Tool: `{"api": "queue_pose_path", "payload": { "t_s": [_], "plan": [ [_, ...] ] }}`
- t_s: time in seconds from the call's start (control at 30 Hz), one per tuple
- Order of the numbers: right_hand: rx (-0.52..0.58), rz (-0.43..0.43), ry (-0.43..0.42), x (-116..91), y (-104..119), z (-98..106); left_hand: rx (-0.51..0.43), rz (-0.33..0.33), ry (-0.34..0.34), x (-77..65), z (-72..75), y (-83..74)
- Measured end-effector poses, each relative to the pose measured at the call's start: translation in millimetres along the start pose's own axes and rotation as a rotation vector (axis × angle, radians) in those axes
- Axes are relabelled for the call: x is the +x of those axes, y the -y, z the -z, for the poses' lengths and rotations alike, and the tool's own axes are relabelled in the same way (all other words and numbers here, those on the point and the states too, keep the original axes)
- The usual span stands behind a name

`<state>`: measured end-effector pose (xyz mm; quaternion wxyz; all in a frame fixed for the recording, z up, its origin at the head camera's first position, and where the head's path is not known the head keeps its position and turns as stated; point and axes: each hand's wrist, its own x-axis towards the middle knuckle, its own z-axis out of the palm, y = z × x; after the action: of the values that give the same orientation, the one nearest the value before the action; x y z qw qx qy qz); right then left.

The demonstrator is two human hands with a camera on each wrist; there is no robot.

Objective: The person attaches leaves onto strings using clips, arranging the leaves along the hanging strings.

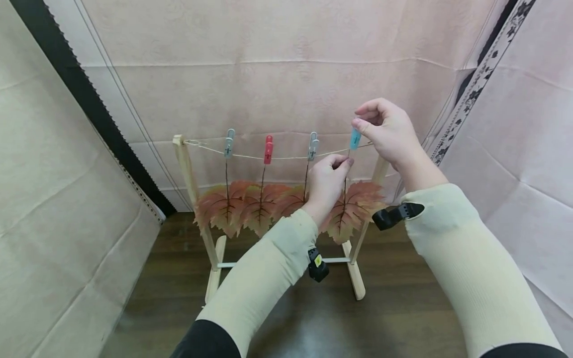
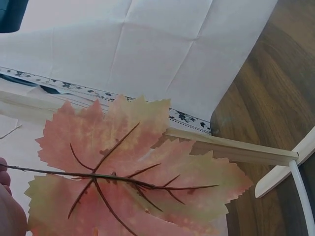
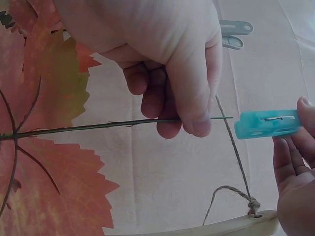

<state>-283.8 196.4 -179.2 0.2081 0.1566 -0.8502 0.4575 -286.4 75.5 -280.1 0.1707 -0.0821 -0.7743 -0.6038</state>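
Observation:
My left hand [image 1: 329, 180] pinches the dark stem [image 3: 98, 126] of an artificial maple leaf [image 1: 353, 209] between thumb and fingers, and the stem's tip crosses the string [image 3: 236, 142]. The leaf [image 2: 133, 172] hangs below that hand, orange-red with yellow-green edges. Just above, my right hand [image 1: 391, 130] holds a light-blue clothespin [image 3: 266, 123] by its handle end. In the right wrist view the clothespin's nose is beside the stem tip and string, with a small gap showing. Part of the left hand [image 2: 10, 206] shows in the left wrist view.
A wooden frame [image 1: 190, 179] carries the string between two posts. Grey-blue [image 1: 229, 143], red [image 1: 268, 149] and another grey-blue clothespin [image 1: 313, 146] hold other leaves on it. Pale cloth [image 1: 277, 40] surrounds the wooden floor [image 1: 403, 298] on the back and sides.

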Motion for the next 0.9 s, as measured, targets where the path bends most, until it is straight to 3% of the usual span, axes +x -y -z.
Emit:
{"api": "queue_pose_path", "payload": {
  "t_s": [0.4,0.9],
  "plan": [
    [-0.016,-0.006,0.032,2.1,-0.5,-2.0,0.068,-0.038,0.005,6.3,-1.2,-1.2],
    [-0.071,-0.008,0.084,3.9,-3.9,-6.6,0.006,-0.017,0.020,5.6,2.0,2.2]
  ]
}}
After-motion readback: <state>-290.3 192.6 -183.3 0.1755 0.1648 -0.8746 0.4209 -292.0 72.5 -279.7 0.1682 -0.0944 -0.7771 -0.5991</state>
